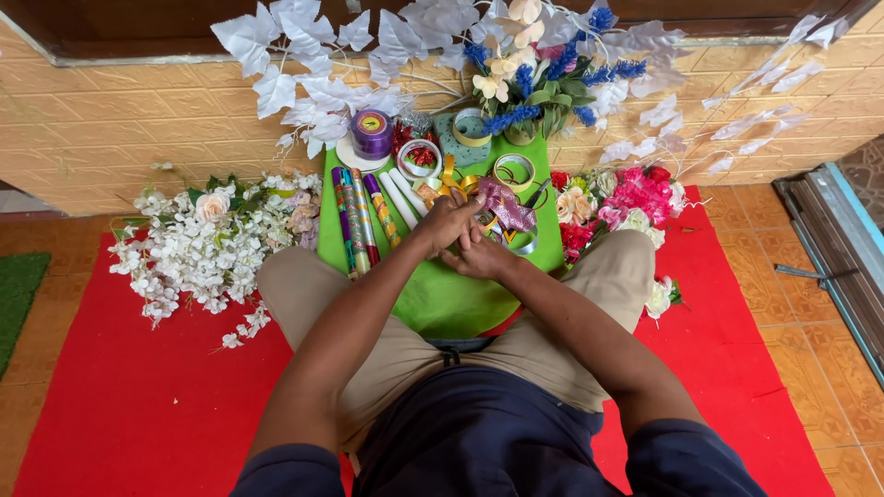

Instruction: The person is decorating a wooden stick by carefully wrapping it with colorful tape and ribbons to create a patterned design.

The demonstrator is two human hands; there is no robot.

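Observation:
I sit cross-legged on a red mat [129, 387] with a green cloth [433, 299] spread before me. My left hand [448, 221] and my right hand [479, 258] meet over the cloth, fingers closed on a shiny mauve ribbon [506, 207] that trails toward the right. A silver ribbon strip [525, 244] curls beside my right hand. Gold ribbon [456, 179] lies just beyond my left hand. What exactly sits between the fingers is hidden.
On the cloth lie foil-wrapped rolls [354, 221], white sticks [398, 198], tape rings [514, 170] and a purple ribbon spool [372, 133]. White artificial blossoms [207, 244] lie at left, pink and red flowers [617, 202] at right, white leaf branches [313, 83] and blue flowers [543, 83] against the tiled wall.

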